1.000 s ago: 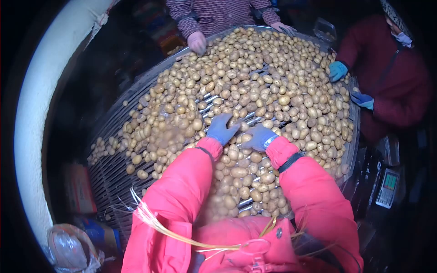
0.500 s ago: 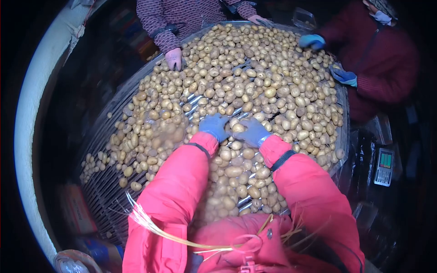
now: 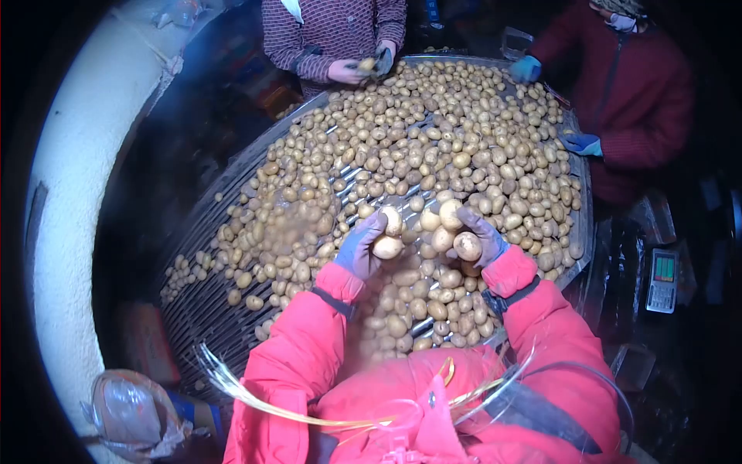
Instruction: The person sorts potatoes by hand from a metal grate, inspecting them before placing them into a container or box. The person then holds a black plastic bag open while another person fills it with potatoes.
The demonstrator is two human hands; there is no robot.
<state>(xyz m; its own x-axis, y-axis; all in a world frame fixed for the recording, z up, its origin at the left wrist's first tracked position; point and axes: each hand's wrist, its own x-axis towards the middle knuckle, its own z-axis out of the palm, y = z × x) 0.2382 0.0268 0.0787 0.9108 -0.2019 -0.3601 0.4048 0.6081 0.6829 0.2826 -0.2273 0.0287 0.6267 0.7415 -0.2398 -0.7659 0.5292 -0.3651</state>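
Many potatoes (image 3: 479, 147) lie on a slatted metal table (image 3: 202, 309). Raised a little above them, my gloved left hand (image 3: 362, 246) holds two pale potatoes (image 3: 388, 247), one above the other. My gloved right hand (image 3: 484, 237) is curled around several potatoes (image 3: 467, 246) to the right. The two hands are apart, with a narrow gap between the potatoes they hold. Strands of straw-coloured twine hang across the front of my pink jacket.
A person in a patterned top (image 3: 332, 35) holds a potato at the far edge. Another person in dark red (image 3: 638, 93) works at the right with blue gloves. A scale (image 3: 662, 280) lies at the right, and a pale curved wall (image 3: 85, 155) rises at the left.
Both my hands have lifted off the pile and turned, now showing potatoes in them. The far person's hands have left the potatoes and come together around one. My view has shifted slightly.
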